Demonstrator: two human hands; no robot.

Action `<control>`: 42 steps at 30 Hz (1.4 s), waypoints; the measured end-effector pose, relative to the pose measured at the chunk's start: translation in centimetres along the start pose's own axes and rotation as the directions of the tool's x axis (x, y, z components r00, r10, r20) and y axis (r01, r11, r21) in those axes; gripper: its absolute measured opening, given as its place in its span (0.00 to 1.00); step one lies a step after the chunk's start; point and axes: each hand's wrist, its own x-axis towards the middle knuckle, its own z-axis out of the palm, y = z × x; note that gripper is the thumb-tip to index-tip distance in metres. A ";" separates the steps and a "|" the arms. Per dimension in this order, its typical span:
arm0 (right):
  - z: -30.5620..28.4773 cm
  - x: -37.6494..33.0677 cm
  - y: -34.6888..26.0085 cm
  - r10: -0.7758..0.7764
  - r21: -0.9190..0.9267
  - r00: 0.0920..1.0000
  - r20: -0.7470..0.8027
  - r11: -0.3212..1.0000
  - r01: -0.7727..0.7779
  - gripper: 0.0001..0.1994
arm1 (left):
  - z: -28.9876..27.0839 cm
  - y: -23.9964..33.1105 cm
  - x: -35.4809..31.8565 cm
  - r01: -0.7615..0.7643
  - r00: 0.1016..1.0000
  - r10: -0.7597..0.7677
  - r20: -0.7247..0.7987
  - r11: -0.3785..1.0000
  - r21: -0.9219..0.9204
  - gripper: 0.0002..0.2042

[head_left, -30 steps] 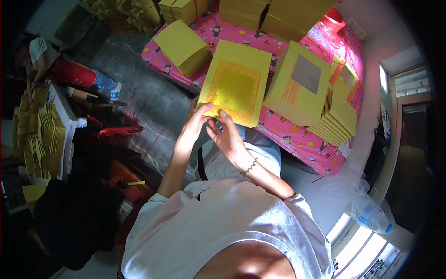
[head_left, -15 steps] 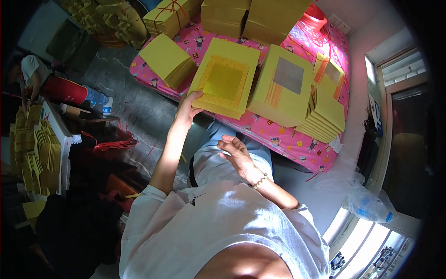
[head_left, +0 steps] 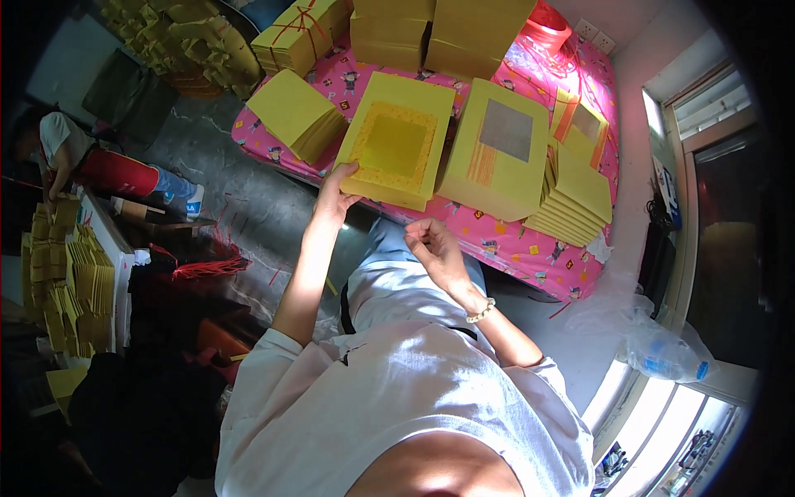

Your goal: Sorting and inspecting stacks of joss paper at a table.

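A stack of yellow paper lies at the near edge of the pink-covered table, its top sheet bearing a gold square inside an orange speckled border. My left hand grips its lower left corner, thumb on top and the other fingers partly hidden. My right hand hovers before the table edge, fingers loosely curled and apart from the thumb, with nothing visible in it. Just right of the held stack sits another yellow paper stack with a silver square and orange streaks. A fanned yellow stack is on the left.
Tall yellow paper blocks and a red-tied bundle stand at the back of the table. More yellow sheets fan out at right. A red basin is behind. Another person works at far left.
My right hand has moved up and slightly right, its fingers curling more. My left hand keeps its hold on the paper stack's corner. The whole view has shifted slightly.
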 end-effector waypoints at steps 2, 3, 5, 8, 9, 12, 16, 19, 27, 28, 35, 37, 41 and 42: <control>-0.5 0.1 -1.2 -0.047 -0.071 0.999 0.008 0.996 0.047 0.09 | -0.1 -0.2 0.1 -0.004 1.000 0.004 -0.007 1.000 -0.007 0.21; -0.7 0.1 -2.2 -0.075 -0.139 0.997 0.010 0.987 0.076 0.09 | -0.1 -0.2 0.2 -0.008 1.000 0.008 -0.018 1.000 -0.015 0.21; -1.2 0.2 -3.8 -0.138 -0.278 0.990 0.010 0.951 0.136 0.07 | 0.0 -0.2 0.1 -0.010 1.000 0.010 -0.017 1.000 -0.009 0.21; -2.0 0.6 -6.8 -0.242 -0.459 0.969 0.043 0.857 0.234 0.06 | 0.4 0.1 -0.3 -0.010 0.999 0.010 -0.034 1.000 0.009 0.21; -2.2 1.0 -7.7 -0.333 -0.524 0.941 0.059 0.792 0.313 0.06 | 0.5 0.2 -0.4 -0.007 0.999 0.008 -0.053 1.000 0.021 0.21; -3.2 2.8 -9.8 -0.535 -0.707 0.831 0.150 0.530 0.469 0.08 | 0.3 0.0 0.1 0.004 0.998 -0.003 -0.057 1.000 0.022 0.21; -2.9 5.7 -12.0 -0.548 -0.841 0.780 0.302 0.232 0.489 0.14 | 0.6 -0.2 1.6 0.021 0.993 -0.014 -0.114 0.998 0.060 0.22; -3.0 8.5 -11.7 -0.493 -0.872 0.784 0.377 0.096 0.480 0.22 | 1.2 0.2 3.2 0.012 0.996 -0.006 -0.090 0.998 0.068 0.22; -4.5 11.2 -12.8 -0.322 -0.858 0.871 0.370 0.240 0.453 0.18 | 2.4 0.6 4.5 0.024 0.996 -0.016 -0.083 0.995 0.092 0.24; -4.4 10.9 -13.5 -0.426 -0.770 0.858 0.288 0.429 0.471 0.15 | 2.4 0.7 4.5 0.031 0.997 -0.023 -0.076 0.994 0.101 0.25; -1.8 -2.1 -23.9 -0.793 -0.440 0.356 0.495 0.125 0.890 0.13 | 2.4 1.0 3.6 0.015 0.995 0.001 -0.104 0.989 0.145 0.20; -1.6 -3.4 -25.2 -0.830 -0.344 0.185 0.526 -0.009 0.939 0.15 | 1.8 1.2 3.8 0.036 0.991 -0.016 -0.134 0.989 0.143 0.19; -1.5 -3.6 -29.9 -0.642 -0.310 0.149 0.752 -0.146 0.940 0.11 | 3.3 2.0 4.0 0.062 0.996 -0.053 -0.073 0.991 0.119 0.19; -1.4 -3.2 -29.7 -0.680 -0.309 0.133 0.721 -0.144 0.940 0.11 | 3.3 1.9 4.1 0.062 0.996 -0.053 -0.077 0.991 0.120 0.19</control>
